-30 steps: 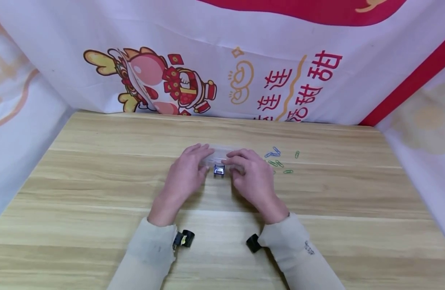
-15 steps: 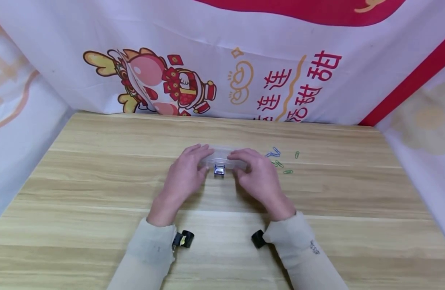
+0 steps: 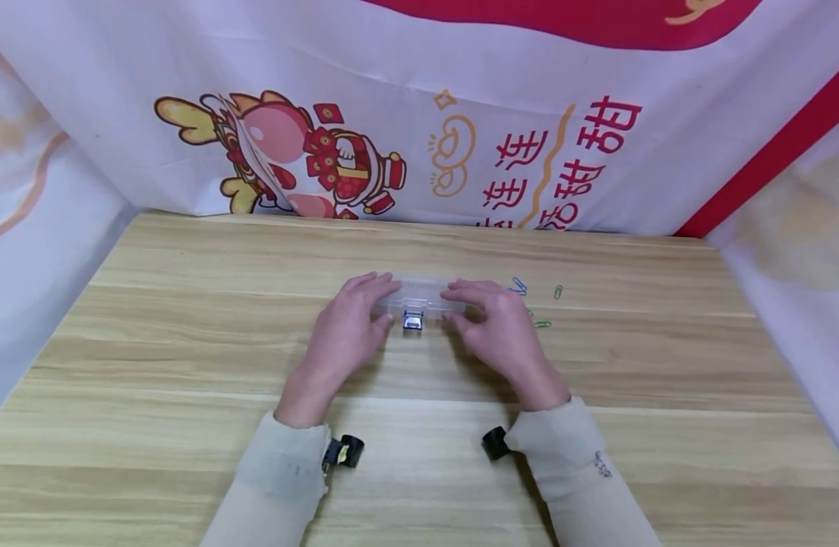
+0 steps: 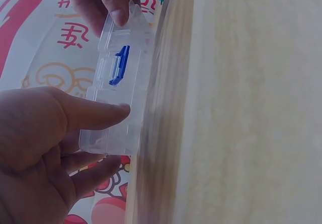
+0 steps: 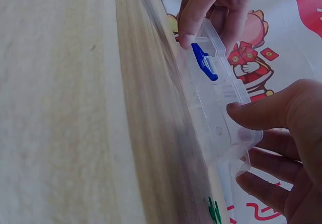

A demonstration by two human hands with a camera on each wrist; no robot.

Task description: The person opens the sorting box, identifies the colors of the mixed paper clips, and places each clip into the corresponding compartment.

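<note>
A clear plastic box (image 3: 419, 289) lies on the table in front of me, between both hands. On its front side a blue latch (image 3: 413, 320) juts out toward me, also visible in both wrist views. My left hand (image 3: 351, 315) holds the box's left end, thumb on the front wall and fingers over the top and far side. At the opposite end my right hand (image 3: 497, 323) grips the box likewise, its thumb (image 5: 256, 116) against the front face. Whatever the box may contain cannot be made out.
Just right of my right hand lie several paper clips: blue clips (image 3: 518, 286), a green clip (image 3: 559, 292) and another green clip (image 3: 543, 324). Some are partly hidden by the hand. A printed cloth (image 3: 419, 114) hangs behind the wooden table (image 3: 405, 471).
My right hand has slid rightward along the box to its right end, covering some paper clips and uncovering more of the box. The left hand and the box have barely moved.
</note>
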